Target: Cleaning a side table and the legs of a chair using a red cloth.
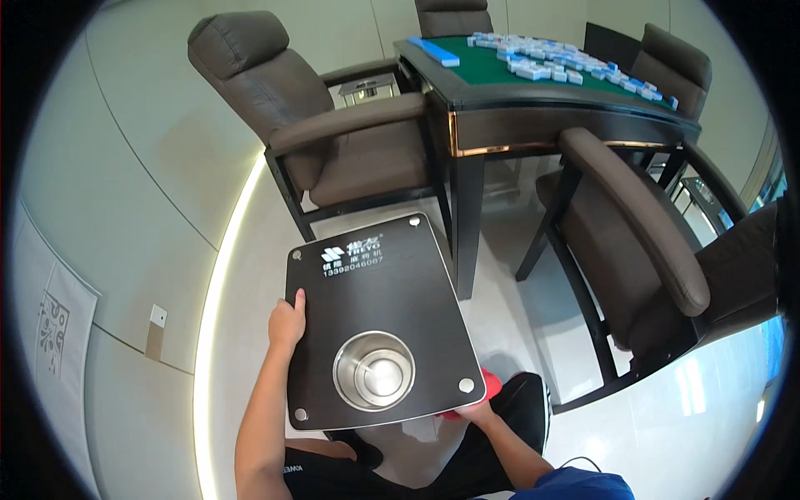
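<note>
Clearly, the board (387,292) spans the two hands, long axis pointing away from the body. The left hand (287,323) is closed on its left edge; the right hand (477,412) meets the near right corner, fingers hidden, grip impossible to tell. A cup (374,371) sits toward the near edge. Beyond, tiles (558,62) strew the green tabletop (479,75), chairs (367,167) around it.

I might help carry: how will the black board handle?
The black board looks stiff, its broad top flat without sagging. Its smooth surface might feel slippery. The metal cup holder, apparently sunk into it, probably won't roll.
</note>
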{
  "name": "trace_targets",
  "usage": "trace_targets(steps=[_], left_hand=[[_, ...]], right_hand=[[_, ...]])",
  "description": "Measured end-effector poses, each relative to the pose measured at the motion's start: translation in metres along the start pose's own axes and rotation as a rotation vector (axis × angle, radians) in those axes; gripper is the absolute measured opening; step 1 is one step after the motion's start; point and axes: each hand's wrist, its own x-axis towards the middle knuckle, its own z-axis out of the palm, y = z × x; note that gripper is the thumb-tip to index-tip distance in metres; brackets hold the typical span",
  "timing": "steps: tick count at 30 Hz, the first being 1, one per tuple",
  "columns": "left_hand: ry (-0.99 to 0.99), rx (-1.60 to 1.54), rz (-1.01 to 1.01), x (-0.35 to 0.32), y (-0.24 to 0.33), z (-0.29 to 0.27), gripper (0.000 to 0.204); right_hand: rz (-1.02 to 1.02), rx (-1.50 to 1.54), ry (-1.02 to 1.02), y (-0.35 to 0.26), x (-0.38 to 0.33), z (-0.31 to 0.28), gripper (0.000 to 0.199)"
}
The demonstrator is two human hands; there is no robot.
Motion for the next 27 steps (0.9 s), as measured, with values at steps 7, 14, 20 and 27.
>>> trace_targets(steps=[7,14,20,27], left_hand=[[0.011,0.057,-0.055,0.004,0.010,0.003,0.067],[0.033,0.099,-0.039,0.006,0.018,0.007,0.061],[0.020,0.066,0.064,0.012,0.031,0.018,0.063],[-0.040,0.114,-0.001,0.010,0.013,0.004,0.066]], right_hand=[[-0.112,0.016,-0.013,-0.006,0.018,-0.005,0.051],[0.430,-0.022,0.112,0.085,-0.015,0.025,0.023],[0.516,-0.455,-0.105,0.225,-0.055,-0.005,0.052],[0.718,-0.325,-0.107,0.236,-0.070,0.022,0.077]])
